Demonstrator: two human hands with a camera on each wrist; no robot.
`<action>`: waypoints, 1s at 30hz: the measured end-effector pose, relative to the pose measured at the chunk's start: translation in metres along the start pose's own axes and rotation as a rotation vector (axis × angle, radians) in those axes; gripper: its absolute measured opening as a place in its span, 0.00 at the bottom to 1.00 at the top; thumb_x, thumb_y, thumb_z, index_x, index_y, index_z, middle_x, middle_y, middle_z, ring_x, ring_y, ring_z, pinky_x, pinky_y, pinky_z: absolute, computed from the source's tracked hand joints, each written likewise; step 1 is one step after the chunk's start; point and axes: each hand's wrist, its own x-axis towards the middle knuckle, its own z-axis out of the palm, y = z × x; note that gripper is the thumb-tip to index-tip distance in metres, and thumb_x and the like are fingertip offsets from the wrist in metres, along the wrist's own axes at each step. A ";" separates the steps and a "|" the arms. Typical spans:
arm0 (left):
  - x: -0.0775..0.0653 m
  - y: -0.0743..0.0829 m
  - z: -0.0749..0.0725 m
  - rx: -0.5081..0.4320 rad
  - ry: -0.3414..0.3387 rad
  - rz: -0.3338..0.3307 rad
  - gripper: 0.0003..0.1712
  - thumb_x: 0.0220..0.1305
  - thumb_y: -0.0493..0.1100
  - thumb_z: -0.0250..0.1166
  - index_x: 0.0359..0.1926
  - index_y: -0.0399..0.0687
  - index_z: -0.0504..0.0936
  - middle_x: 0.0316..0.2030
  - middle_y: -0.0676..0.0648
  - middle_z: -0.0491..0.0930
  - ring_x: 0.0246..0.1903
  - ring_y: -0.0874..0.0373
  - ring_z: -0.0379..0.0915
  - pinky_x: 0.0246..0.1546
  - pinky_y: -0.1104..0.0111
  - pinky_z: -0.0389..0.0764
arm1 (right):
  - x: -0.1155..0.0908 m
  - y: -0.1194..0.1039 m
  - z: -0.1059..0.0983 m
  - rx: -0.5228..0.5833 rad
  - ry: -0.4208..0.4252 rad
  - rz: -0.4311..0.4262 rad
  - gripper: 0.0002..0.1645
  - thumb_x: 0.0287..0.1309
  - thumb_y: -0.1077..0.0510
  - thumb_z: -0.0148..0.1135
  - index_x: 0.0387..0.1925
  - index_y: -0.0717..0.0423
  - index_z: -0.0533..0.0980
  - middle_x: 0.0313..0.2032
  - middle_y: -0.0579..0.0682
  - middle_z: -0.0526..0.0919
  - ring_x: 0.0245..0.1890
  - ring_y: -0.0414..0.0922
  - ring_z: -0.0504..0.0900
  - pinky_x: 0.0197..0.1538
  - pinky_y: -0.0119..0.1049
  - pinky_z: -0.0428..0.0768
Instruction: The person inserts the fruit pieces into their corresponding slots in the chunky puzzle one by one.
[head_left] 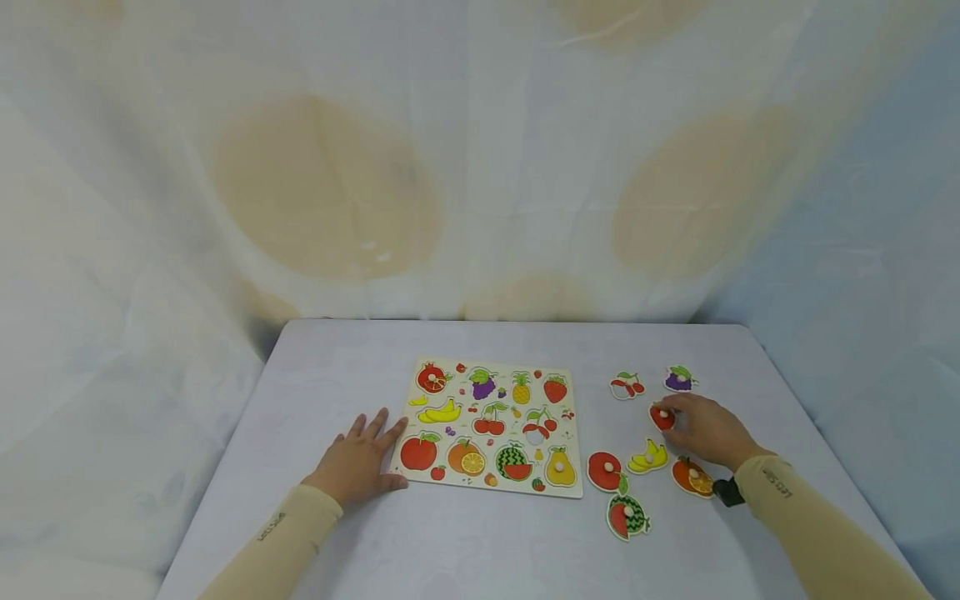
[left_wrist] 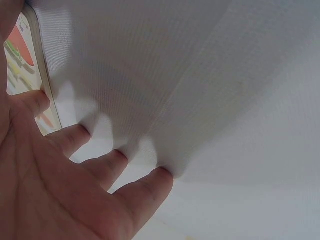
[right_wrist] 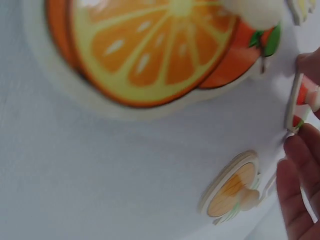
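A fruit puzzle board [head_left: 480, 433] lies on the white-covered table. My left hand [head_left: 358, 458] rests at its left edge, fingers spread, some fingertips on the cloth. The thumb and forefinger of my right hand [head_left: 708, 429] pinch a red strawberry piece [head_left: 662, 416] by its edges; the piece stands tilted in the right wrist view. Around that hand lie a grape piece [head_left: 679, 379], a cherry-like piece [head_left: 627, 385], a banana piece [head_left: 648, 457] and an orange piece [head_left: 692, 477]. A pineapple-like piece [right_wrist: 232, 190] appears beside the fingers in the right wrist view, hidden from the head view.
Right of the board's lower corner, an apple piece [head_left: 605, 472] and a watermelon piece [head_left: 628, 517] lie close together. A knobbed pear piece [head_left: 560, 467] sits in the board. Pale curtains [head_left: 525, 167] hang behind and beside the table.
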 end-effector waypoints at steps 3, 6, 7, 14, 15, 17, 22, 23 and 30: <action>0.000 0.000 0.000 0.006 0.000 0.002 0.56 0.51 0.68 0.72 0.77 0.58 0.59 0.75 0.39 0.55 0.70 0.30 0.50 0.60 0.35 0.65 | 0.001 0.002 0.002 -0.011 0.016 -0.005 0.33 0.50 0.53 0.77 0.58 0.57 0.79 0.56 0.63 0.79 0.56 0.63 0.76 0.57 0.64 0.73; 0.000 0.000 0.000 0.008 -0.003 -0.001 0.57 0.51 0.68 0.72 0.77 0.58 0.59 0.75 0.39 0.55 0.71 0.30 0.50 0.60 0.35 0.65 | 0.002 0.004 0.004 -0.015 0.026 -0.009 0.33 0.50 0.52 0.78 0.58 0.57 0.79 0.56 0.63 0.79 0.55 0.63 0.76 0.56 0.64 0.74; 0.000 0.000 -0.001 0.007 -0.004 -0.003 0.57 0.51 0.68 0.72 0.77 0.58 0.59 0.75 0.39 0.55 0.71 0.30 0.50 0.60 0.35 0.65 | 0.002 0.004 0.005 -0.016 0.030 -0.010 0.33 0.50 0.52 0.78 0.58 0.57 0.79 0.55 0.63 0.79 0.55 0.63 0.76 0.56 0.64 0.74; -0.001 0.001 -0.001 0.000 -0.005 -0.008 0.57 0.51 0.68 0.73 0.77 0.58 0.59 0.75 0.39 0.55 0.71 0.30 0.50 0.60 0.35 0.65 | 0.003 0.005 0.006 -0.016 0.046 -0.024 0.33 0.49 0.53 0.79 0.57 0.57 0.79 0.54 0.63 0.79 0.52 0.61 0.77 0.54 0.62 0.76; -0.001 0.001 -0.001 0.000 -0.004 -0.008 0.57 0.51 0.68 0.73 0.77 0.58 0.59 0.75 0.39 0.55 0.71 0.30 0.50 0.60 0.35 0.65 | 0.003 0.005 0.005 -0.015 0.047 -0.024 0.33 0.48 0.53 0.79 0.57 0.57 0.79 0.54 0.63 0.79 0.52 0.61 0.77 0.54 0.62 0.76; -0.001 0.002 -0.001 0.000 -0.002 -0.007 0.57 0.51 0.68 0.73 0.77 0.58 0.59 0.75 0.39 0.55 0.70 0.30 0.50 0.60 0.35 0.65 | 0.003 0.005 0.005 -0.015 0.048 -0.024 0.33 0.48 0.53 0.79 0.57 0.57 0.80 0.54 0.63 0.79 0.51 0.60 0.77 0.54 0.62 0.77; -0.001 0.002 -0.001 0.000 -0.004 -0.010 0.57 0.50 0.68 0.73 0.77 0.58 0.60 0.75 0.39 0.55 0.70 0.30 0.50 0.60 0.35 0.65 | 0.005 0.005 0.005 -0.014 0.036 -0.017 0.33 0.48 0.53 0.79 0.56 0.58 0.80 0.53 0.62 0.80 0.51 0.61 0.77 0.55 0.62 0.76; -0.001 0.002 -0.001 -0.001 -0.005 -0.010 0.57 0.50 0.68 0.73 0.77 0.58 0.60 0.75 0.39 0.55 0.71 0.30 0.50 0.60 0.35 0.65 | 0.005 0.005 0.006 -0.018 0.032 -0.016 0.34 0.48 0.52 0.79 0.57 0.58 0.80 0.54 0.62 0.80 0.52 0.61 0.77 0.55 0.62 0.76; -0.001 0.003 -0.003 -0.001 -0.007 -0.014 0.57 0.50 0.68 0.73 0.77 0.58 0.60 0.75 0.39 0.55 0.71 0.30 0.50 0.60 0.35 0.65 | 0.006 0.004 0.004 -0.044 0.024 -0.030 0.34 0.49 0.51 0.79 0.57 0.58 0.79 0.54 0.62 0.81 0.54 0.62 0.77 0.56 0.63 0.75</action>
